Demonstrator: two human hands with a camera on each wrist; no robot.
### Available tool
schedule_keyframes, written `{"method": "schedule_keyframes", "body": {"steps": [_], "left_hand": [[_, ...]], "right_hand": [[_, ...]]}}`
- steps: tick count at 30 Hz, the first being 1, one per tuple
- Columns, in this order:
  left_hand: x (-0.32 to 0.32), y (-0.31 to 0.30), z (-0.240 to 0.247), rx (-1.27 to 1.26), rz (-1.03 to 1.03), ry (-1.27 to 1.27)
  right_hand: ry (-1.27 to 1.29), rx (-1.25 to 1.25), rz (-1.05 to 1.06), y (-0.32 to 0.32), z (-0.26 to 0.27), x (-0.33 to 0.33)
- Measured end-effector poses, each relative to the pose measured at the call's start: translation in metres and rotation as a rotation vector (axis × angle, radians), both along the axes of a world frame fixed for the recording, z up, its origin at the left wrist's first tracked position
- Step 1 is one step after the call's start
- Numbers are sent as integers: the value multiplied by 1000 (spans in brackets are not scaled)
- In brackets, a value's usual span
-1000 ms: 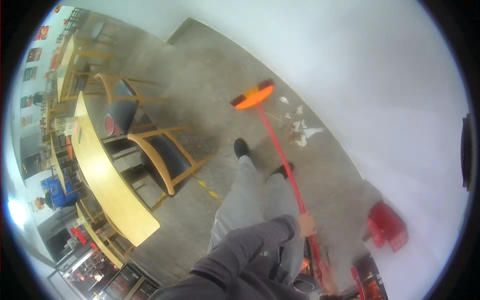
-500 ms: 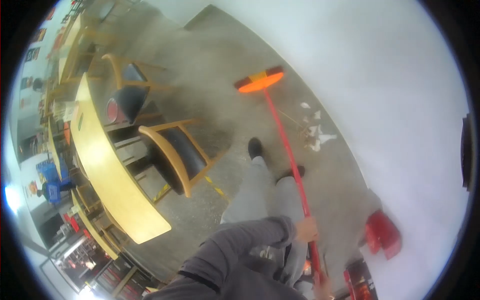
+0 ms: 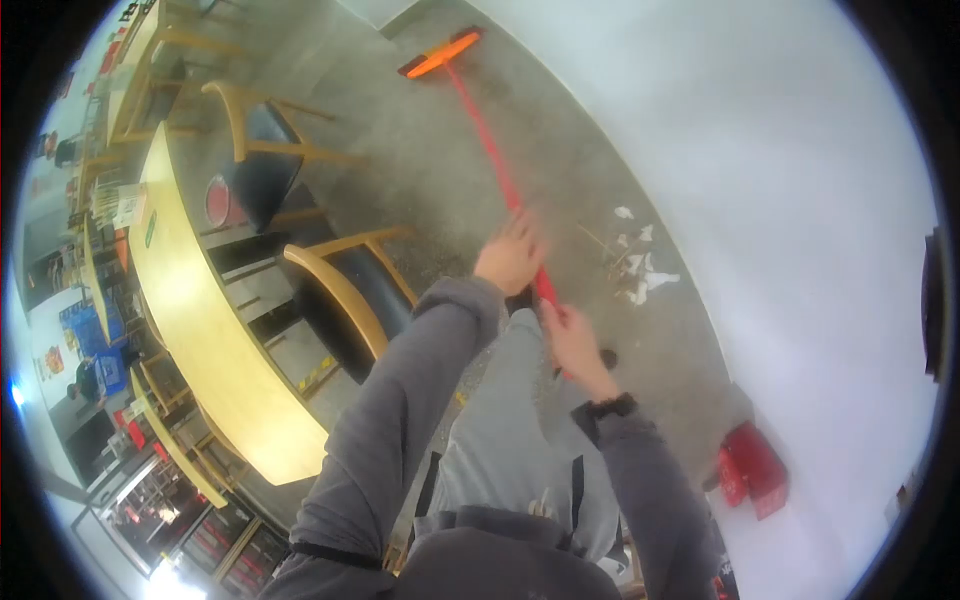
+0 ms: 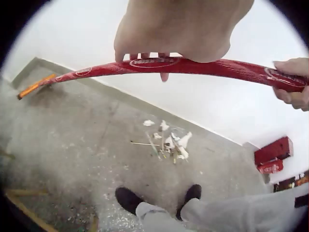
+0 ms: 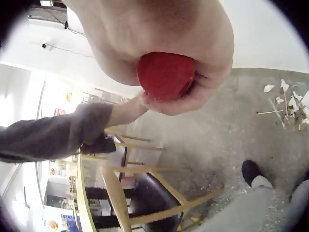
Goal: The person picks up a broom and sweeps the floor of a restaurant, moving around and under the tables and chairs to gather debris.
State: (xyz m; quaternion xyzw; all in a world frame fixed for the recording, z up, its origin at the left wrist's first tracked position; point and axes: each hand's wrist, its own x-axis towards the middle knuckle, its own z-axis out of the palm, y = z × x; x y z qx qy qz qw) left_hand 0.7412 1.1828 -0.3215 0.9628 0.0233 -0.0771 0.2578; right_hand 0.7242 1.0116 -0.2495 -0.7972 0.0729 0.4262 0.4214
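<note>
A broom with a long red handle reaches away from me, its orange head on the floor near the far wall corner. My left hand grips the handle from above; in the left wrist view its fingertips show below the handle. Closer to my body, my right hand holds the handle's rear part. The round red handle end pokes out of that fist in the right wrist view. White scraps and thin sticks lie in a heap on the floor, right of the handle.
A white wall runs along the right, with a red box-shaped thing at its foot. To the left stand a long wooden table and wooden chairs with dark seats. My shoes are close to the scraps.
The broom head has moved forward and left, farther from the scraps. Both hands have moved forward with the handle, away from my body. The scraps lie as before.
</note>
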Motion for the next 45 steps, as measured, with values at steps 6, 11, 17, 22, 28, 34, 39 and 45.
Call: {"method": "schedule_keyframes", "body": {"steps": [6,11,17,22,28,34,39,45], "left_hand": [[-28,-14,10,116,-79,190],[-49,-131,7,152,-20,44],[-69,-342,35,-64,5,17],[-93,-490,99,-341,-225,198],[-135,-577,170,-562,-477,270],[-114,-568,233,-653,-730,354],[-124,-547,253,-750,-463,-64],[-120,-489,283,-640,-486,-165]], "right_hand": [[250,146,-131,-22,7,-34],[293,83,-125,-134,19,-40],[281,-49,-14,-345,74,-38],[374,-138,-37,-493,178,-58],[461,-242,-33,-581,274,-112],[412,-304,-67,-557,356,-138],[333,-371,86,-517,412,-128],[318,-212,-3,-450,454,-120]]}}
